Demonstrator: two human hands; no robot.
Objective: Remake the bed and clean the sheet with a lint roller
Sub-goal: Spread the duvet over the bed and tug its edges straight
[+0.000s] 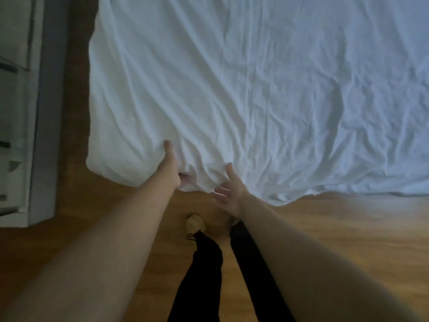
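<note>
a: sheet (232,89) covers the bed across the upper frame, white, soft, light, creased; its edge hangs at lower centre.
b: grip?
a: left hand (170,168) pinches the hem, thumb on top; right hand (228,190) is spread, touching the edge. take the hem near the corner.

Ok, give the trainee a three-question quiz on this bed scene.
1. True or false: the left hand grips the white sheet.
2. Which best describes the right hand? A) fingers spread at the sheet's hanging edge B) holding a lint roller C) out of view
3. Fill in: the sheet's surface looks ____.

Key: 1 true; 2 A; 3 wrinkled.
</note>
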